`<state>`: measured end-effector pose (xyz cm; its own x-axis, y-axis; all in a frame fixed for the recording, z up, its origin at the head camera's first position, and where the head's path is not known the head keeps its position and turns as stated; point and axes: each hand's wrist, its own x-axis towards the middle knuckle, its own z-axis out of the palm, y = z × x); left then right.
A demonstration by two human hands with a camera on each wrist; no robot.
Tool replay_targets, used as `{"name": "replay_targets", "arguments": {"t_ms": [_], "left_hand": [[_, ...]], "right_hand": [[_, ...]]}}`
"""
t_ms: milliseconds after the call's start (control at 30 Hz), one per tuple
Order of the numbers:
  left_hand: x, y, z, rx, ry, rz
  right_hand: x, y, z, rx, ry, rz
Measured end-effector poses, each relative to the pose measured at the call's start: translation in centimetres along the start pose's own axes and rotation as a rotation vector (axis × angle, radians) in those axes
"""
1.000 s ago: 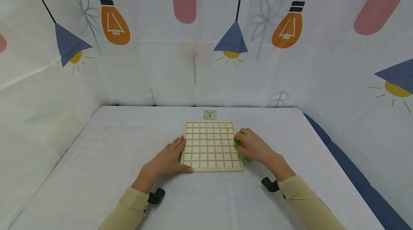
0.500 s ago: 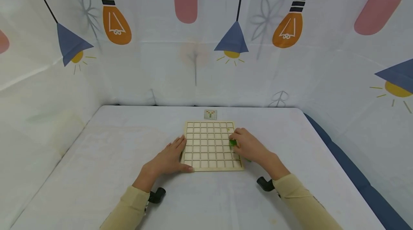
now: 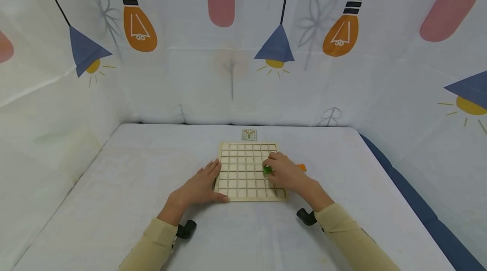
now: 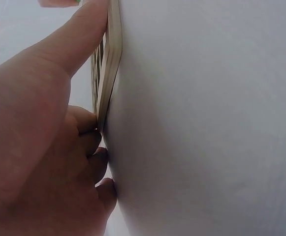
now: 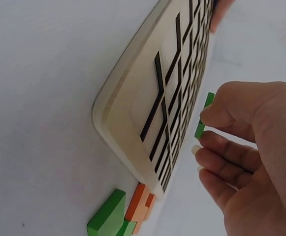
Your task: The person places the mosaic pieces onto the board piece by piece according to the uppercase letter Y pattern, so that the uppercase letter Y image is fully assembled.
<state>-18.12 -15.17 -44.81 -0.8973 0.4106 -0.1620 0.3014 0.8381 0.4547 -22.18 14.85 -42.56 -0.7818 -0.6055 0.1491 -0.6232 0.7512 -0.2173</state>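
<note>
Tile, green point(image 3: 267, 170), sits pinched between thumb and fingertips of the right hand point(image 3: 286, 173), over the right part of a wooden grid board point(image 3: 258, 199); the right wrist view shows it apart from the grid. That hand covers several cells and some of the right rim. The left hand point(image 3: 198, 188) lies with fingers extended along the left edge, its thumb resting on the near left corner. Beside the board's right side, orange pieces point(image 3: 302, 167) lie on the white table point(image 3: 114, 186), partly hidden by the right hand in the head view; 1 green block point(image 5: 106, 214) lies near them. Just beyond the far rim is 1 small patterned card point(image 3: 249, 135). At the wrists are 2 black devices point(image 3: 186, 229), by the tan sleeves point(image 3: 150, 241). Behind hangs a white cloth point(image 3: 171, 80) printed with lamps and bulbs; something dark blue point(image 3: 403, 190) runs along the table's right side.
</note>
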Motion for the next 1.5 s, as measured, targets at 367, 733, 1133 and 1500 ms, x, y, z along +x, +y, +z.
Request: {"name": "replay_targets", "arguments": {"t_ms": [367, 733, 1133, 1500], "left_hand": [[0.0, -0.3, -0.1, -0.002, -0.001, -0.005], [0.2, -0.3, 0.1, 0.012, 0.008, -0.004], [-0.1, 0.1, -0.2, -0.006, 0.006, 0.006], [-0.3, 0.3, -0.4, 0.003, -0.001, -0.002]], "right_hand": [[0.8, -0.7, 0.5, -0.011, -0.045, -0.017], [1.1, -1.9, 0.4, 0.02, -0.08, 0.031], [1.1, -3.0, 1.6, 0.075, -0.127, 0.061], [0.7, -3.7, 1.9, 0.057, -0.12, 0.015]]}}
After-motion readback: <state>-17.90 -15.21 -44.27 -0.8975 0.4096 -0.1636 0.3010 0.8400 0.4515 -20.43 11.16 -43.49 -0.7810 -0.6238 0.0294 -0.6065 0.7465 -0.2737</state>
